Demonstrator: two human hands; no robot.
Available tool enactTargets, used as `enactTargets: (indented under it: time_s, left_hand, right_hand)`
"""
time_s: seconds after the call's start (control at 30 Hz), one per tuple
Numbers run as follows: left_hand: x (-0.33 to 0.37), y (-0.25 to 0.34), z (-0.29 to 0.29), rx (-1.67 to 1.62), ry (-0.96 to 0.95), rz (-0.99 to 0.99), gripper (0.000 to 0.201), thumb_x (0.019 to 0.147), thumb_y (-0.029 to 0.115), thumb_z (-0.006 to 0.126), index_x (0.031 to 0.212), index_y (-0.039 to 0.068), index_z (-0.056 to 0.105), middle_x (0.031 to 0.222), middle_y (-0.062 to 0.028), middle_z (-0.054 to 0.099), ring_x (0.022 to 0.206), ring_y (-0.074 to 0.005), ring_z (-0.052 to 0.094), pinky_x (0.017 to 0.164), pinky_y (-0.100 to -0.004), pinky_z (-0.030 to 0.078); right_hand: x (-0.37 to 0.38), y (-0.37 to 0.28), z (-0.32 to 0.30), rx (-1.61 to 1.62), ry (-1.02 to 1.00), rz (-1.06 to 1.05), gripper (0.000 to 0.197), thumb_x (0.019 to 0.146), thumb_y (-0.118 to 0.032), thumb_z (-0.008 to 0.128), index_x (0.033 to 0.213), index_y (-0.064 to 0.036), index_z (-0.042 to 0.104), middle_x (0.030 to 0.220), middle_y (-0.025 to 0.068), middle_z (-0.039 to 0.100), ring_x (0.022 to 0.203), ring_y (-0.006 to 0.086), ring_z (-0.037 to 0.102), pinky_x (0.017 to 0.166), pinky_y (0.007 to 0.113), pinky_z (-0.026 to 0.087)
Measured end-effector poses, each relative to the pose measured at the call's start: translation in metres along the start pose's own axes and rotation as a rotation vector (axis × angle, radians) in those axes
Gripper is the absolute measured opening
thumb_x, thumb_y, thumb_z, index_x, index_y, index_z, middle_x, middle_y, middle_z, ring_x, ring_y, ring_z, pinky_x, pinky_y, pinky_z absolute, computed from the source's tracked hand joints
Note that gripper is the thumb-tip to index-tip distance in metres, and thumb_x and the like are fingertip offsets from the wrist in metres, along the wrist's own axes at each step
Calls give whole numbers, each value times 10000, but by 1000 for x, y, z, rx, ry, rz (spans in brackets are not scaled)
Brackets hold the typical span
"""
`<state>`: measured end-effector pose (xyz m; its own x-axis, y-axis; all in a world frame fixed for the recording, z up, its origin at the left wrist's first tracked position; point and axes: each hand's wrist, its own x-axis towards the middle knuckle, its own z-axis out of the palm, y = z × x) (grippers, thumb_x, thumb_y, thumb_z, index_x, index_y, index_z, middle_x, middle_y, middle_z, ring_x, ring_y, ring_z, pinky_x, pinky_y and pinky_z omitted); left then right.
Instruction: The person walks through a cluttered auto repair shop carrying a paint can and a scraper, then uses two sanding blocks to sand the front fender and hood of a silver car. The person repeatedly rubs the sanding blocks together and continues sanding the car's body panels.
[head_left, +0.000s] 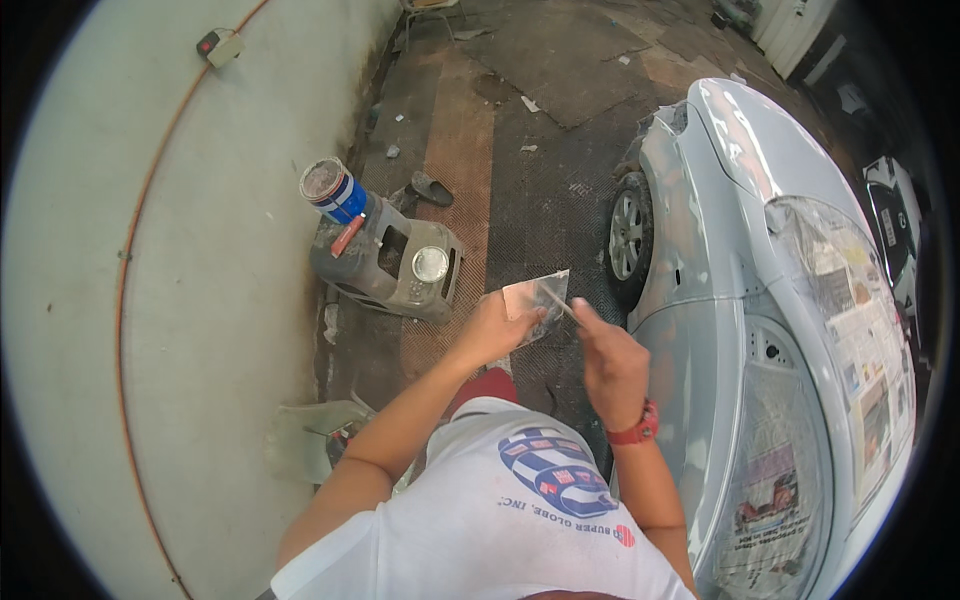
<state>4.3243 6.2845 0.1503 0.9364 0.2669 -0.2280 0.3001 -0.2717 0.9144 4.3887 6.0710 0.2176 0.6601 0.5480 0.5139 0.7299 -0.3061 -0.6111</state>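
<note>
Plate (526, 295), far edge free, is clamped at its near side by the left hand (492, 328); the right hand (616, 365)'s grip pinches a thin tool (557, 299); floor (540, 205) stretches between grey stand (360, 271) and white car (716, 245).

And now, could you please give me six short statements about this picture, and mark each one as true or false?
1. The left hand holds a flat, partly clear plate. True.
2. The right hand is empty. False: the right hand holds a thin tool.
3. A blue-and-white can stands on the grey plastic stool. True.
4. The red wristband is on the left wrist. False: the red wristband is on the right wrist.
5. Newspaper shows at the car's side window. True.
6. The white car is to the left of both hands. False: the white car is to their right.
</note>
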Motion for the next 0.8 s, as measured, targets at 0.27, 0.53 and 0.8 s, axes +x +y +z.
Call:
enactTargets:
  time_s: [0.27,0.53,0.8]
  left_hand:
    - [93,-17,-60,-197,59,61,313,1007,70,704,1298,-44,694,1143,-88,776,1043,-137,708,927,-321,562]
    - [204,-54,-132,-473,396,-105,420,996,40,744,1395,-41,644,1273,-75,747,1128,-154,711,981,-310,558]
    - [374,-13,-192,-786,798,-157,404,1006,42,722,1391,-47,635,1324,-119,725,1173,-208,720,996,-355,571]
  right_hand:
    - [25,213,82,-419,-417,430,275,996,-189,671,1246,-172,784,989,204,776,893,437,739,778,549,586]
    - [-180,371,48,-557,-770,1121,314,1008,-317,671,1139,-68,809,1097,281,757,1079,501,721,937,577,582]
    - [-85,522,104,-356,-678,1148,334,930,-273,733,1154,-32,794,1137,323,743,1112,513,711,958,578,575]
